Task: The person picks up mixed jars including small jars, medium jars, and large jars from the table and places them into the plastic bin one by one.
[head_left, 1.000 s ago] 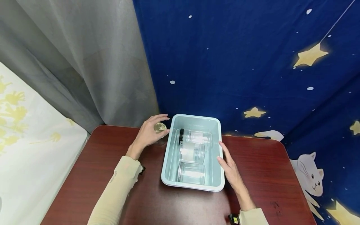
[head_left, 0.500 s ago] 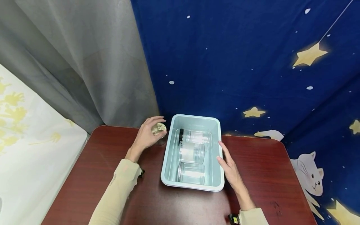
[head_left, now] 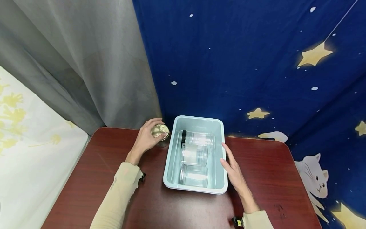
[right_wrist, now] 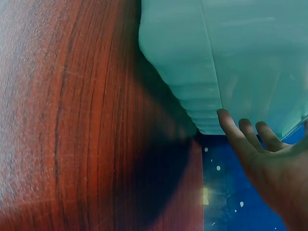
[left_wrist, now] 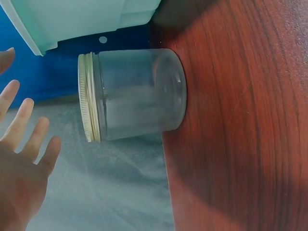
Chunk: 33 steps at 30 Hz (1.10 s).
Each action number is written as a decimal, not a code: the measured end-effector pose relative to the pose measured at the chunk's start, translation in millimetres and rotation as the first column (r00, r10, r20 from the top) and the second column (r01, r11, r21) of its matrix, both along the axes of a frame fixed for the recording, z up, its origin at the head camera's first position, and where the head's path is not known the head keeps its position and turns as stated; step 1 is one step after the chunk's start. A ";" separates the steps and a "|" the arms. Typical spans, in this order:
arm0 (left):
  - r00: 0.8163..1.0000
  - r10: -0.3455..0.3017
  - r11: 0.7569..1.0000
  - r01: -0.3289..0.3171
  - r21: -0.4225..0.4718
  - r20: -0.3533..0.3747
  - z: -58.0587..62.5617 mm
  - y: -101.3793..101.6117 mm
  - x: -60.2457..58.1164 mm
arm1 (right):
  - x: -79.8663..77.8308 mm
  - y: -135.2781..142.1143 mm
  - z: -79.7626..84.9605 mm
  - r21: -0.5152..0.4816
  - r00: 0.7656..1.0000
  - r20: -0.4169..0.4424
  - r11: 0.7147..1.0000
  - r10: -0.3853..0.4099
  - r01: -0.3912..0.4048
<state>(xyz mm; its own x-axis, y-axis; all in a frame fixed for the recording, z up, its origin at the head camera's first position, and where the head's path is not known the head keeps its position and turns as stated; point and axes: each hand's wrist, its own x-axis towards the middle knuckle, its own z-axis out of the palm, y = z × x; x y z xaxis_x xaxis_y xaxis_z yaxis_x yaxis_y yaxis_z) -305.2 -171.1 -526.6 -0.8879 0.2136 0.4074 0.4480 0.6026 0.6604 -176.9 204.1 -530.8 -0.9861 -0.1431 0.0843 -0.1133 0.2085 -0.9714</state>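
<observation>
A clear jar with a gold-coloured screw lid [left_wrist: 89, 97] stands upright on the table, just left of the bin. Over that lid hovers my left hand [head_left: 145, 136], fingers spread; in the left wrist view a gap separates them from it. A pale blue plastic bin [head_left: 169, 159] sits at the table's middle. On its right side my right hand [head_left: 235, 171] holds the rim, thumb over the edge and fingers against the outer wall [right_wrist: 250, 72]. Inside lie a jar with a black lid [head_left: 184, 138], a middle clear jar [head_left: 194, 155] and a front clear jar [head_left: 194, 176].
The reddish-brown table [head_left: 266, 178] reaches out on both sides of the bin. Behind it hang a grey curtain [head_left: 114, 79] and a dark blue one with stars [head_left: 217, 70]. A white cloth with yellow prints [head_left: 34, 133] is at the left.
My left hand has drawn slightly left, baring more of the gold-coloured lid, while the jar stays about where it was. The right hand and the bin have hardly moved.
</observation>
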 end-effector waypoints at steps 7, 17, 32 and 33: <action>1.000 0.015 1.000 -0.015 0.015 0.004 -4.1 -1.7 1.0 | 1.2 -0.6 4.6 -0.001 1.000 0.007 1.000 0.007 -0.007; 0.999 0.032 0.999 -0.032 0.025 0.008 -17.6 -1.3 -2.3 | -0.5 0.8 3.3 0.023 1.000 0.000 1.000 -0.001 0.001; 0.999 0.044 0.997 -0.045 0.058 0.025 -28.2 -4.8 -0.6 | -10.0 9.1 -33.9 -0.003 0.999 -0.030 1.000 -0.019 0.019; 0.999 0.045 0.997 -0.047 0.060 0.027 -29.0 -5.0 -0.7 | -10.0 9.1 -33.7 -0.002 0.999 -0.030 1.000 -0.019 0.019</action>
<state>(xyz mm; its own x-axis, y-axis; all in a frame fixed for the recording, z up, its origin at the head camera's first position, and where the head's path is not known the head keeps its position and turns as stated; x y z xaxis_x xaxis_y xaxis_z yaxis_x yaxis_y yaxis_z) -305.9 -176.0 -555.6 -0.9067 0.1478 0.3950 0.4028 0.5807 0.7074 -186.9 213.2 -564.6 -0.9857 -0.1241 0.1139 -0.1382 0.2093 -0.9680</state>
